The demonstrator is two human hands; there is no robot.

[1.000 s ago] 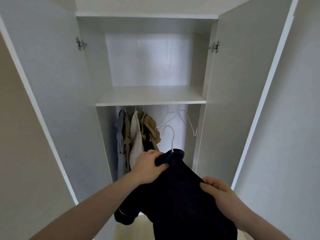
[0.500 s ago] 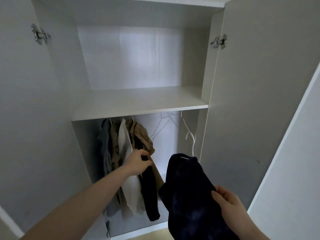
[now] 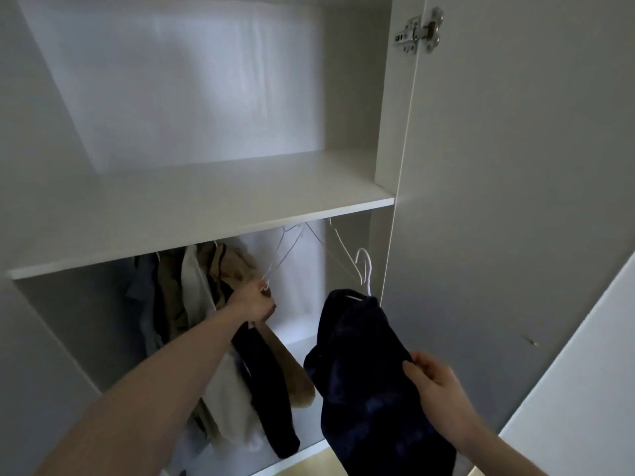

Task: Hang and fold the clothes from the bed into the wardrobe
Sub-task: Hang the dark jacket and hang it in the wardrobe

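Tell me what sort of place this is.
Probably a bedroom, at an open white wardrobe: clothes hang beneath its white shelf, beside empty white wire hangers, and a right hand holds a dark navy garment on a hanger.

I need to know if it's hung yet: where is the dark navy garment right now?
Not hung: the dark navy garment is at lower right of the head view, pinched by the right hand, in front of the wardrobe opening, right of the hanging clothes.

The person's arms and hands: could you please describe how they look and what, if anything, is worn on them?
Both forearms are bare as far as the picture shows; no sleeve reaches into view. The left hand and the right hand are bare too: no glove, ring, watch or bracelet shows on either hand or wrist. The upper arms lie outside the picture.
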